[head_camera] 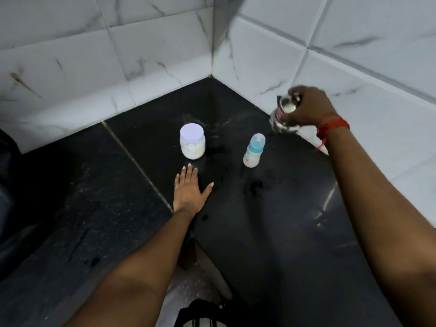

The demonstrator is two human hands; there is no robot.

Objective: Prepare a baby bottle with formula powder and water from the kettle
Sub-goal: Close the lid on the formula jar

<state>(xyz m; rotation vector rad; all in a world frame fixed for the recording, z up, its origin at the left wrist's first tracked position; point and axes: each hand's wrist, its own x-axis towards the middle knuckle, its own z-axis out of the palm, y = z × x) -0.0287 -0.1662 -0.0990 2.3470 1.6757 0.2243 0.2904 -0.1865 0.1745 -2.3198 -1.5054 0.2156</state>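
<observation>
I'm curling my right hand (306, 107) round the blurred steel kettle (282, 119) at upper right, the capped baby bottle (254, 151) standing upright just lower-left of it, while my left hand (188, 194) is lying flat, fingers spread, below the powder jar (192, 142).

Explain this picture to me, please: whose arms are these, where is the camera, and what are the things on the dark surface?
No machine: both arms are one person's, and the picture comes from a wide-angle camera worn on that person's head, looking down. The left hand lies flat on the black stone counter, in a corner of white tiled walls. On the counter stand, apart, a clear round jar of white powder with a pale lid and a clear baby bottle with a blue collar. The right hand, red thread at its wrist, grips a shiny metal vessel, blurred, probably the kettle.
</observation>
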